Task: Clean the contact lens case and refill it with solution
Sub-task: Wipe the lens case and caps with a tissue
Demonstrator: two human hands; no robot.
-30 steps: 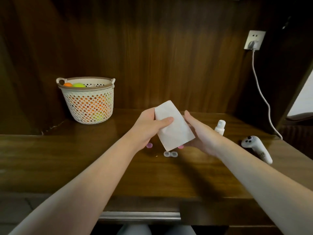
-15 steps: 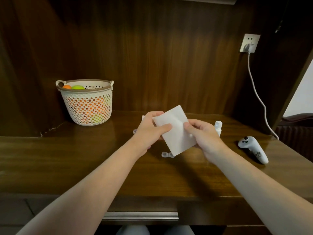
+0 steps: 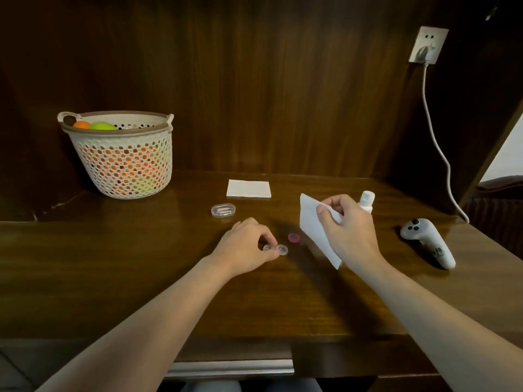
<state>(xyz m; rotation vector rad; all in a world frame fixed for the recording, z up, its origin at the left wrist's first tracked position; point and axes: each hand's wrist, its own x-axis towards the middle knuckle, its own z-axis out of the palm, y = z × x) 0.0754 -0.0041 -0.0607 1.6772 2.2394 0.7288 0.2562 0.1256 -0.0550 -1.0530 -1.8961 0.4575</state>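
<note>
Two hands share the job here. The left hand [image 3: 246, 244] has come down onto the worktop [image 3: 113, 264] and its fingers [image 3: 266, 239] pinch the left well of the contact lens case [image 3: 275, 249], most likely to steady it or lift it for wiping. The right hand [image 3: 346, 230] holds a folded white tissue [image 3: 314, 230] up off the surface, thumb and fingers curled round its upper edge, so the sheet hangs ready at about 3 o'clock from the case.

The case sits near the middle of the worktop, at 6 o'clock from a second folded tissue [image 3: 248, 189] lying flat toward the back. It is a small clear twin-well piece, both wells open and uncapped. One pink cap [image 3: 293, 237] lies just beside it at 2 o'clock; a second cap I cannot find. Whether the wells are wet or dry is too small to tell.

The solution bottle [image 3: 367, 200] stands upright behind the right hand, capped and within easy reach for the refill, which I judge not yet begun. A clear oval box [image 3: 223, 209] rests at 11 o'clock from the case.
</note>
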